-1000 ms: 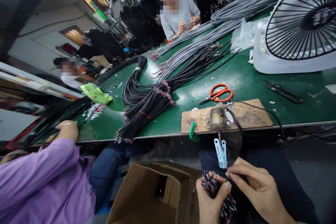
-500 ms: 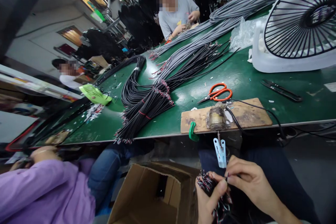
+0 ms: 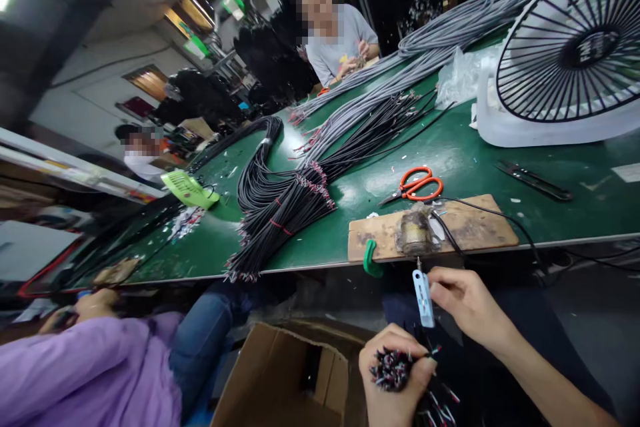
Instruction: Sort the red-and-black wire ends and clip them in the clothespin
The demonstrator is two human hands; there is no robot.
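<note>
My left hand (image 3: 393,373) is closed around a bundle of black cables (image 3: 391,368) whose stripped ends show red, white and black wires. One cable end sticks out between its thumb and forefinger. Higher up, the fingers of my right hand (image 3: 457,297) are closed at the upper end of a light blue clothespin (image 3: 423,299). The clothespin hangs from the thin shaft of a small, tape-wrapped motor (image 3: 416,232) at the table edge. Below my left hand more loose wire ends dangle against dark clothing.
The motor sits on a wooden board (image 3: 480,219) beside a green clamp (image 3: 371,259). Orange-handled scissors (image 3: 420,184), black snips (image 3: 534,180), a fan (image 3: 560,53) and cable bundles (image 3: 285,213) lie on the green table. A cardboard box (image 3: 265,373) stands below; a purple-sleeved co-worker (image 3: 100,367) sits left.
My right hand has moved up from the cable end at my left hand to the clothespin. The clothespin has turned, its handles now closer together. My left hand has shifted slightly left.
</note>
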